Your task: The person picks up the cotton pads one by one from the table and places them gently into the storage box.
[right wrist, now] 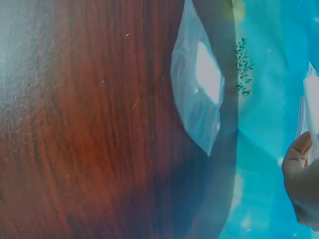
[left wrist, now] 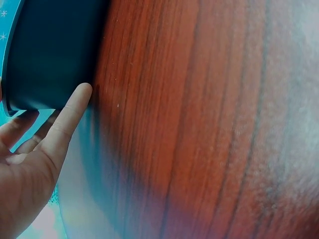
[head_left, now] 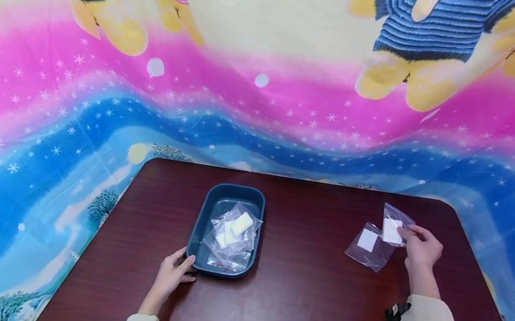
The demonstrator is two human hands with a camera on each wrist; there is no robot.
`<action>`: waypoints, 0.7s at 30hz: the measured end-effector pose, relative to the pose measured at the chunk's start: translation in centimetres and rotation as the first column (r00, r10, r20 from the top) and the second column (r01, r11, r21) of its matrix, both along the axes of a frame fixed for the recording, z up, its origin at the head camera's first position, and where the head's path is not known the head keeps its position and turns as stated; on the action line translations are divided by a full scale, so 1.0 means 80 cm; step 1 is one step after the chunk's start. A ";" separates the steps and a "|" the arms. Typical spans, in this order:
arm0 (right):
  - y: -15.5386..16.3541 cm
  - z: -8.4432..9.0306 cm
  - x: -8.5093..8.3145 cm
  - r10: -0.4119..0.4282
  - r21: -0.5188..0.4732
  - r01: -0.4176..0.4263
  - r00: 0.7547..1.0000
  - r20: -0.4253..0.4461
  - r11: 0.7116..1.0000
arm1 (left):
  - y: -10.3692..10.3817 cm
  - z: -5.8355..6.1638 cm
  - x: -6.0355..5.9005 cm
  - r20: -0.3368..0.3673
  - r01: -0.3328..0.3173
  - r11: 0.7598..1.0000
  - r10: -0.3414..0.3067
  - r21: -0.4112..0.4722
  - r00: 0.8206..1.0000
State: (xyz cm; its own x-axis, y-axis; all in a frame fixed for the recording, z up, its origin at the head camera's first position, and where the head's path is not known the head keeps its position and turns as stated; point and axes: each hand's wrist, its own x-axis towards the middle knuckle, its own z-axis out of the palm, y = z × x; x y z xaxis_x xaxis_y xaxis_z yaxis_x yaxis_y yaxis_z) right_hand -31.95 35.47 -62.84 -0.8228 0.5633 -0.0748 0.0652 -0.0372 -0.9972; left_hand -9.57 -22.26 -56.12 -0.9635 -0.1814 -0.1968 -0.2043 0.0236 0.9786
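Observation:
Around the near left corner of a dark blue plastic box (head_left: 201,219), my left hand (head_left: 169,276) holds the rim with its thumb. Its other fingers lie along the outer wall. In the left wrist view, one straight finger (left wrist: 75,107) reaches low along the box wall. Inside the box are several clear zip bags (head_left: 232,236) with white cards. At the right, my right hand (head_left: 422,247) pinches a clear bag (head_left: 393,230) with a white card in it. A second such bag (head_left: 368,246) lies on the table, partly overlapped by the held one in the head view.
The dark red wood-grain table (head_left: 295,303) has rounded far corners. Behind and around it hangs a cloth (head_left: 294,121) printed with bears and snowflakes. A black wrist device (head_left: 396,314) sits at the right sleeve.

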 end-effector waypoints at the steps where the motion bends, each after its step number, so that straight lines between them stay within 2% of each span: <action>1: -0.002 0.000 -0.001 0.006 0.002 -0.006 1.000 -0.009 1.000 | 0.000 0.000 0.000 -0.003 0.002 1.000 -0.002 0.001 1.000; 11: -0.018 -0.001 -0.014 0.042 -0.006 -0.044 0.989 -0.144 0.999 | -0.001 -0.001 0.000 -0.013 0.001 1.000 -0.001 -0.015 1.000; 21: -0.030 0.003 -0.027 0.083 0.035 -0.078 0.983 -0.163 0.996 | 0.000 0.003 0.001 -0.012 0.012 1.000 -0.012 -0.015 1.000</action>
